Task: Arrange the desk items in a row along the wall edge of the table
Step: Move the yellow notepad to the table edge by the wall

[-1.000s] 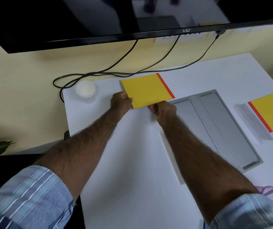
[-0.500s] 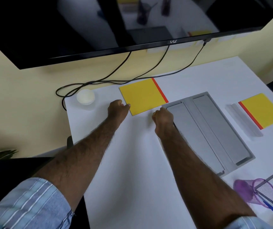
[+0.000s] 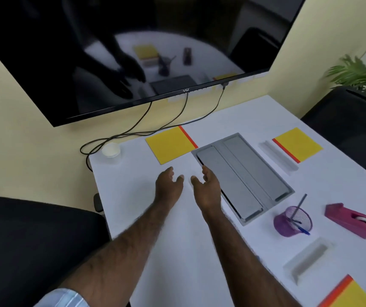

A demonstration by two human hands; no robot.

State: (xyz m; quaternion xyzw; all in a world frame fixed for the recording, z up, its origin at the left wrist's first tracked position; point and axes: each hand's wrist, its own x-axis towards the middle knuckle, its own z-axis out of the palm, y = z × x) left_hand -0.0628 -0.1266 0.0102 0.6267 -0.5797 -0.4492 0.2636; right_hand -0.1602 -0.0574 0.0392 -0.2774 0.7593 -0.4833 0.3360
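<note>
A yellow pad with a red edge [image 3: 170, 144] lies flat near the wall edge of the white table [image 3: 177, 251], next to a small white round lid [image 3: 111, 150]. My left hand [image 3: 169, 185] and my right hand [image 3: 206, 185] hover open side by side over bare table, a short way in front of that pad and holding nothing. My right hand is beside the near-left corner of a grey tray [image 3: 244, 176]. A second yellow pad [image 3: 297, 144] lies at the right, a third [image 3: 350, 293] at the near right corner.
A purple mesh pen cup [image 3: 292, 220] with pens, a magenta tape dispenser [image 3: 352, 220] and two clear plastic holders [image 3: 278, 157] [image 3: 308, 259] are on the right half. Black cables [image 3: 133, 134] run along the wall under the monitor [image 3: 133, 52]. Black chairs stand left and right.
Both hands let go of the yellow pad at the wall edge and drew back toward me, opening. The camera view lifted and swung right, bringing the pen cup and tape dispenser into view.
</note>
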